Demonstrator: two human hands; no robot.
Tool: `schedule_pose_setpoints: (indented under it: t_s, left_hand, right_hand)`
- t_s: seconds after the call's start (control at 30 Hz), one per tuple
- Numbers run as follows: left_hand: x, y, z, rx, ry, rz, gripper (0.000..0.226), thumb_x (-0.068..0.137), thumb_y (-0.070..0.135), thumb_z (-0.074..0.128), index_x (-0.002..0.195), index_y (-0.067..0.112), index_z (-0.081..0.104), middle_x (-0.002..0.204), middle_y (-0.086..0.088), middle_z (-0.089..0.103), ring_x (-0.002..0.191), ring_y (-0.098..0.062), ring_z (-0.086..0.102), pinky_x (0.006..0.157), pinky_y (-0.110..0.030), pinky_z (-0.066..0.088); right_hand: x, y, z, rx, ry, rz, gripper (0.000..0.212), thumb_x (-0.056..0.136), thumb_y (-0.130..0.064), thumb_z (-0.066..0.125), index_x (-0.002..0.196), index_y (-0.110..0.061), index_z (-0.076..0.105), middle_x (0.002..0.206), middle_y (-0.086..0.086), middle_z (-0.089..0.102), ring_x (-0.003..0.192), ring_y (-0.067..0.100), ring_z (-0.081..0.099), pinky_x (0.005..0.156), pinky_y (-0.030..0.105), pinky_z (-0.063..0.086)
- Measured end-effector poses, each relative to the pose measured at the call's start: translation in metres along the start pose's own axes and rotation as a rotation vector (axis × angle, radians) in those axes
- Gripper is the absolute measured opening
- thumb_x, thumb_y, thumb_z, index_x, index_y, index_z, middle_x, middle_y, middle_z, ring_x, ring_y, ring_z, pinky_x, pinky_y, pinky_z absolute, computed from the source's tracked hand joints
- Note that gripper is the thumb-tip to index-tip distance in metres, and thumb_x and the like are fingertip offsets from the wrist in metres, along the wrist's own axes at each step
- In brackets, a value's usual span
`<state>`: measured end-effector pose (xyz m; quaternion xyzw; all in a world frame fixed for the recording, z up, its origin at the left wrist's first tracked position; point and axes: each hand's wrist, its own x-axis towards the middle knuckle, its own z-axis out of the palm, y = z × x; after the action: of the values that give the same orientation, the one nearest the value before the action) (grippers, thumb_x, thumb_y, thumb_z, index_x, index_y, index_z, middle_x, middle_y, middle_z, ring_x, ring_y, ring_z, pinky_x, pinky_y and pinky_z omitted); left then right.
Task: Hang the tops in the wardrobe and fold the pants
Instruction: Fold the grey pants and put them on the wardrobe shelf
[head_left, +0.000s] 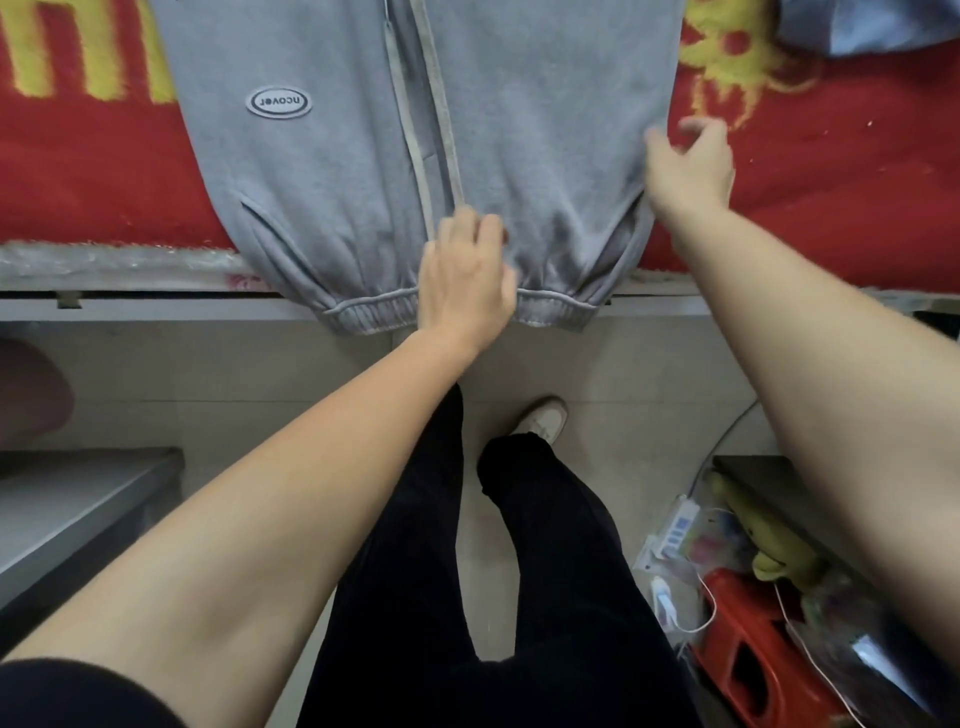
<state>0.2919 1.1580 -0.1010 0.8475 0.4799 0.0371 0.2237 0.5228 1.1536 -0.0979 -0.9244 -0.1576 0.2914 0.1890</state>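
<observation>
Left hand (467, 280) fingers (470, 223) grip the grey zip jacket (322, 171) near its hem overhanging the bed (156, 309) edge; right hand (691, 166) fingers spread at its side edge.

Red fleece blanket (93, 176) lay open left and right of the grey zip sweatshirt (332, 171). Pale tiled floor (208, 374) was free nearer; a red plastic stool (748, 639) and white cables (709, 603) crowded the near right.

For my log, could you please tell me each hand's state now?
Left hand: grips the grey jacket near its hem.
Right hand: blurred beside it; cannot tell.
</observation>
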Motion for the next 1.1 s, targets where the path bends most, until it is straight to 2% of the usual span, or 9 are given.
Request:
schedule_pose_setpoints:
  t_s: [0.2,0.37,0.5,0.57,0.7,0.8,0.97,1.03,1.1]
  left_hand:
    - [0.029,0.062,0.036,-0.129,-0.427,-0.143,0.035,0.091,0.048,0.054,0.106,0.019,0.066,0.117,-0.003,0.056,0.116,-0.027,0.044,0.091,-0.043,0.044]
    - [0.052,0.091,0.056,0.079,-0.445,-0.304,0.083,0.063,0.080,0.064,0.115,0.016,0.062,0.120,-0.003,0.053,0.118,-0.026,0.041,0.090,-0.042,0.040]
    - [0.047,0.096,0.056,0.147,-0.411,-0.239,0.068,0.072,0.054,0.074,0.122,0.013,0.053,0.125,-0.006,0.048,0.120,-0.026,0.040,0.088,-0.040,0.041]
    - [0.047,0.087,0.044,0.003,-0.473,-0.234,0.054,0.075,0.046,0.072,0.117,0.014,0.058,0.122,-0.005,0.052,0.120,-0.027,0.041,0.088,-0.040,0.044]
    - [0.042,0.045,0.002,-0.509,-0.555,-0.292,0.003,0.074,0.020,0.065,0.073,0.022,0.062,0.074,0.004,0.062,0.081,-0.018,0.059,0.066,-0.029,0.045]
    - [0.032,-0.002,-0.032,-0.688,-0.522,-0.319,0.009,0.075,0.012,0.068,0.070,0.018,0.064,0.067,0.000,0.063,0.066,-0.012,0.056,0.067,-0.031,0.049]
    - [0.012,-0.099,-0.091,-0.878,-0.360,-0.561,0.025,0.083,-0.005,0.065,0.085,0.019,0.060,0.080,-0.007,0.069,0.057,0.000,0.060,0.062,-0.024,0.049]
    - [0.000,-0.135,-0.110,-0.868,-0.286,-0.626,0.022,0.085,-0.004,0.065,0.090,0.017,0.062,0.086,-0.011,0.070,0.064,-0.004,0.064,0.067,-0.026,0.054]
    - [-0.011,-0.166,-0.121,-0.847,-0.209,-0.697,0.021,0.085,-0.004,0.066,0.090,0.017,0.063,0.091,-0.015,0.070,0.077,-0.017,0.066,0.080,-0.038,0.057]
  right_hand:
    - [0.043,-0.009,0.002,0.147,-0.084,-0.070,0.042,0.081,-0.049,0.066,0.112,-0.021,0.072,0.100,-0.017,0.070,0.096,0.000,0.065,0.092,0.022,0.051]
    - [0.057,-0.001,0.003,0.371,-0.223,-0.010,0.024,0.089,-0.021,0.072,0.111,-0.012,0.066,0.102,-0.003,0.071,0.085,0.002,0.068,0.071,0.013,0.052]
    - [0.054,-0.007,-0.005,0.388,-0.313,0.002,0.003,0.097,-0.017,0.062,0.098,-0.018,0.065,0.092,-0.008,0.068,0.065,-0.009,0.063,0.063,0.010,0.048]
    - [0.047,-0.014,-0.010,0.352,-0.353,0.037,0.013,0.100,-0.018,0.054,0.089,-0.022,0.061,0.085,-0.015,0.065,0.056,-0.010,0.056,0.054,0.010,0.040]
    - [0.022,-0.059,-0.012,0.522,-0.350,0.038,0.025,0.089,-0.005,0.050,0.090,-0.022,0.068,0.074,-0.014,0.072,0.060,0.000,0.060,0.058,0.019,0.041]
    - [-0.014,-0.110,0.004,0.616,-0.364,-0.094,0.040,0.084,0.005,0.048,0.110,-0.015,0.071,0.102,0.000,0.075,0.069,0.003,0.067,0.057,0.016,0.048]
    - [-0.075,-0.191,0.063,0.583,-0.436,-0.261,0.047,0.089,0.004,0.050,0.135,-0.004,0.058,0.126,0.002,0.068,0.114,0.010,0.064,0.101,0.026,0.050]
    - [-0.104,-0.223,0.089,0.541,-0.474,-0.333,0.048,0.091,0.006,0.049,0.139,-0.003,0.052,0.132,0.003,0.063,0.107,0.002,0.062,0.094,0.012,0.048]
    - [-0.124,-0.248,0.125,0.448,-0.558,-0.405,0.050,0.089,-0.001,0.053,0.137,-0.011,0.057,0.126,-0.007,0.065,0.097,-0.004,0.061,0.095,0.016,0.049]
